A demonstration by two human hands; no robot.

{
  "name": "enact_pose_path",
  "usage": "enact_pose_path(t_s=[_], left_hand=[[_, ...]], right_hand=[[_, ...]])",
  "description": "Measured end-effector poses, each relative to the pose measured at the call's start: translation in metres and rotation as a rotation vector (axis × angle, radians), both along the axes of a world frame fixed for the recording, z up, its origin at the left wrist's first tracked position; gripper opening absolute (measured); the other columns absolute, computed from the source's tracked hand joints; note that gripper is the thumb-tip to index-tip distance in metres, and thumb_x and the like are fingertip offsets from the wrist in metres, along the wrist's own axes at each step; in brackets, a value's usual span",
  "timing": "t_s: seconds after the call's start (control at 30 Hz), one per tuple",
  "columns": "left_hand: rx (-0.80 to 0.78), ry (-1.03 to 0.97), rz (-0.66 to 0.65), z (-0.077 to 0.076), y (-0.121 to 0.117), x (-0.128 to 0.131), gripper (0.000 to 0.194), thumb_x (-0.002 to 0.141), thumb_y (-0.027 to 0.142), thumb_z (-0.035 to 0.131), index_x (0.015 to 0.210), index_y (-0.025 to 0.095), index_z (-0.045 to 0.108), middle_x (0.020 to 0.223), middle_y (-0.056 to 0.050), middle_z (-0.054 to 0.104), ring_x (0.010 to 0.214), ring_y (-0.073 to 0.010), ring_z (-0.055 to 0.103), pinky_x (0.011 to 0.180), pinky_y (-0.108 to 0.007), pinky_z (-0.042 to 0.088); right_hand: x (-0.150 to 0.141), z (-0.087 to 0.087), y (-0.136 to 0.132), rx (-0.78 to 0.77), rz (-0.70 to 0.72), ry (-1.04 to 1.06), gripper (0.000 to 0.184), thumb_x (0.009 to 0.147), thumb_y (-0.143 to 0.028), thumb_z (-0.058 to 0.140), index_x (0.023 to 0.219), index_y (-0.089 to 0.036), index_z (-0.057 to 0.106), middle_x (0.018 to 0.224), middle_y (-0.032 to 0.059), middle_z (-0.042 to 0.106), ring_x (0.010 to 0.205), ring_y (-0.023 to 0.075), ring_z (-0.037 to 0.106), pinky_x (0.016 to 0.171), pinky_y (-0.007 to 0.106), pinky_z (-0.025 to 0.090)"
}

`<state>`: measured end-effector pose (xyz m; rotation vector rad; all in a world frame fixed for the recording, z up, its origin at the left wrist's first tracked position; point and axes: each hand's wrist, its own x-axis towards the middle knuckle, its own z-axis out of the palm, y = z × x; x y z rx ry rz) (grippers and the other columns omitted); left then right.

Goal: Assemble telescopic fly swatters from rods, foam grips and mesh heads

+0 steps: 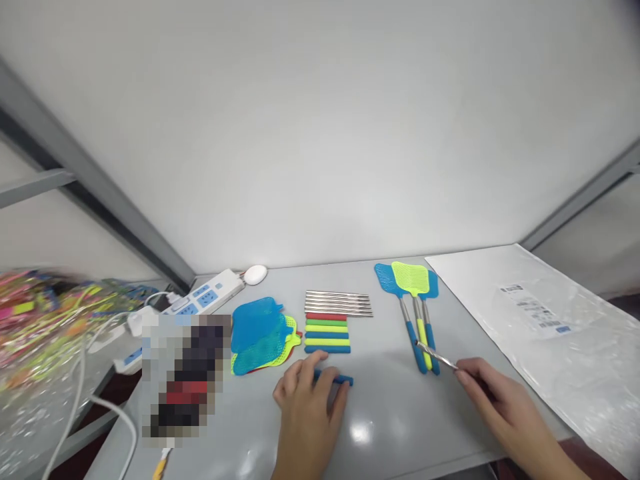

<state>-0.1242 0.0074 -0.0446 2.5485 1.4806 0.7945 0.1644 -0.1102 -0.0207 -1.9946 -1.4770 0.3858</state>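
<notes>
My left hand (310, 400) is closed over a blue handle tube (344, 379) low over the grey table; part of the tube is hidden under the fingers. Between thumb and fingers, my right hand (493, 393) pinches a shiny metal rod (436, 353) that points up and left, its tip in front of the swatters' handles. Three assembled fly swatters (411, 277), two blue and one yellow-green, lie together there. Loose handle tubes (327, 334) in red, green, yellow and blue lie in a row beyond my left hand. Several metal rods (337, 303) lie behind them. Loose swatter heads (257, 327) are stacked to the left.
A white power strip (215, 291) with plugs and cables runs along the left, near a white rounded object (255, 275). Bags of colourful items (55, 320) sit at far left. A white plastic package (540, 333) covers the right side. A blurred-out patch (187, 380) hides something.
</notes>
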Motion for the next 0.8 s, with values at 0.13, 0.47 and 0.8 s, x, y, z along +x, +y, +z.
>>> enact_pose_path(t_s=[0.13,0.47,0.8], left_hand=[[0.073,0.082,-0.064,-0.004,0.004,0.001,0.021,0.083,0.028,0.065,0.104,0.030,0.068,0.124,-0.007,0.061,0.109,-0.0337,0.049,0.083,-0.047,0.034],[0.108,0.011,-0.455,0.013,0.000,0.050,0.019,0.097,0.022,0.043,0.107,0.024,0.059,0.091,-0.001,0.069,0.075,-0.0157,0.060,0.077,-0.030,0.041],[-0.424,0.111,-0.077,0.019,-0.022,0.163,0.039,0.086,0.061,0.052,0.094,0.023,0.055,0.079,0.000,0.063,0.068,-0.0202,0.057,0.060,-0.031,0.039]], right_hand=[[0.002,-0.011,-0.027,0.004,0.025,0.036,0.017,0.091,-0.040,0.052,0.093,-0.028,0.064,0.075,0.0006,0.067,0.064,0.0186,0.064,0.058,0.026,0.051],[0.063,0.012,-0.020,-0.076,0.360,-0.179,0.017,0.098,-0.030,0.042,0.099,-0.027,0.059,0.081,0.0005,0.066,0.071,0.0166,0.065,0.060,0.026,0.047],[0.131,0.021,-0.012,-0.338,0.154,0.040,0.035,0.097,-0.051,0.035,0.078,-0.025,0.049,0.067,-0.0002,0.059,0.061,0.0187,0.058,0.057,0.029,0.041]])
